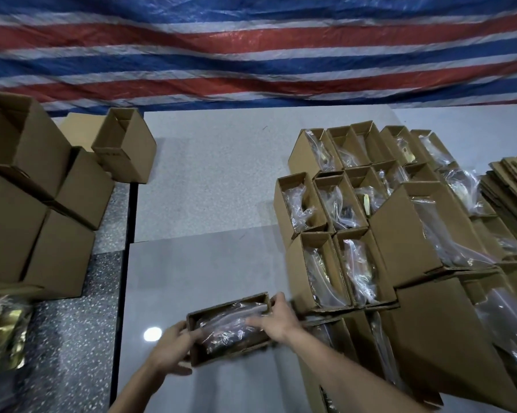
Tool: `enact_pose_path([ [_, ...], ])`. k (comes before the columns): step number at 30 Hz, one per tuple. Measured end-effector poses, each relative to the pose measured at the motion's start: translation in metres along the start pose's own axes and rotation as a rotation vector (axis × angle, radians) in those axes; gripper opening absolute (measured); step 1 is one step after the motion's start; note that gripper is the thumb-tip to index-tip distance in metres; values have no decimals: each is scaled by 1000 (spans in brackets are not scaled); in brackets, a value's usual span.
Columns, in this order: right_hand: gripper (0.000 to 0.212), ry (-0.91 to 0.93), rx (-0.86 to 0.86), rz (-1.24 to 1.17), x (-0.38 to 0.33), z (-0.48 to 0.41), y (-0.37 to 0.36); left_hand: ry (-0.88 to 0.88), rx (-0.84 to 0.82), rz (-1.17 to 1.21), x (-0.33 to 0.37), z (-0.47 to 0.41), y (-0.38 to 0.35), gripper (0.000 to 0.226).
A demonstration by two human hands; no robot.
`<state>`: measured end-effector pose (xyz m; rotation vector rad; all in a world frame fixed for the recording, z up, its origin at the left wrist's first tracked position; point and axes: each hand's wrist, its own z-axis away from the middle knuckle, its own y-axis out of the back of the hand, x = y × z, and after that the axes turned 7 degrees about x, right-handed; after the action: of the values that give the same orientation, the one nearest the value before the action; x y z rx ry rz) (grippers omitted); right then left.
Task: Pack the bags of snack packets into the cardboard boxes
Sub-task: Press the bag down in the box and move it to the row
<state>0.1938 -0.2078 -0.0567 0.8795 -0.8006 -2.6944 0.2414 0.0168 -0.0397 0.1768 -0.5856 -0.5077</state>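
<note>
We hold a small open cardboard box [230, 330] between both hands, just above the grey worktop [209, 180]. Our left hand [170, 348] curls round the box's near-left end, thumb along the wall, so the box cannot slide. Our right hand [276, 318] grips the far-right end, its fingers [255, 321] reaching over the rim onto the clear bag of snack packets [224, 326] that lies inside. We judge that the right fingers are pressing the bag down so it sits below the rim, while the left hand steadies the box against that push.

To the right of our right fingers, starting just beside them, stand the filled boxes [352, 204] in close rows, mouths up, each with a clear bag showing; set tight like this they prop one another. Well beyond our left fingers, up and to the left, sit the empty boxes [42, 186], stacked and leaning, one with its mouth open toward us. Below and left of the left hand, gold snack packets [4, 332] wait at the edge of the view.

Much here is blurred by motion. We cannot read any print on the packets, nor count those in the bag we hold. The box's flaps and its underside are hidden. The gold packets are cut off by the left edge, and the flat cardboard pile [510, 198] by the right. A striped tarpaulin [251, 46] closes off everything behind the worktop.
</note>
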Motion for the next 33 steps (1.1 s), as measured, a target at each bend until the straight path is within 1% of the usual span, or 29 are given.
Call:
enact_pose_path([
  [1, 75, -8, 20, -18, -1, 1, -6, 20, -42, -2, -5, 1, 3, 27],
  [3, 73, -20, 41, -40, -6, 0, -14, 25, -62, 71, -10, 0, 6, 31],
  [7, 73, 39, 48, -151, -25, -9, -11, -40, -59, 144, -13, -4, 11, 60],
  [10, 69, 129, 38, -276, -52, -18, 7, -39, -66, 353, -3, -17, 18, 67],
  [12, 64, 171, 55, -370, -74, -24, 24, -46, -102, 473, 19, -27, 23, 71],
  [13, 59, 191, 77, -392, -86, -27, 34, -84, -111, 495, 34, -30, 24, 67],
  [15, 46, 235, 117, -419, -105, -35, 56, -181, -95, 482, 68, -33, 26, 42],
  [16, 39, 252, 134, -426, -112, -40, 66, -202, -54, 480, 84, -38, 27, 34],
  [17, 34, 263, 150, -428, -119, -44, 77, -197, 1, 490, 100, -47, 29, 31],
  [19, 26, 268, 176, -430, -128, -55, 97, -162, 87, 501, 128, -73, 30, 34],
  [22, 21, 278, 213, -416, -138, -77, 122, -143, 110, 564, 167, -112, 32, 50],
  [24, 20, 294, 238, -395, -146, -93, 134, -134, 110, 578, 189, -137, 29, 48],
  [26, 21, 310, 254, -378, -156, -112, 141, -173, 126, 491, 212, -154, 24, 36],
  [28, 23, 356, 269, -326, -167, -131, 146, -228, 181, 390, 236, -172, 20, 34],
  [31, 39, 444, 324, -193, -183, -161, 153, -290, 263, 304, 275, -200, 22, 30],
  [33, 52, 503, 348, -98, -192, -179, 157, -368, 306, 174, 302, -218, 24, 24],
])
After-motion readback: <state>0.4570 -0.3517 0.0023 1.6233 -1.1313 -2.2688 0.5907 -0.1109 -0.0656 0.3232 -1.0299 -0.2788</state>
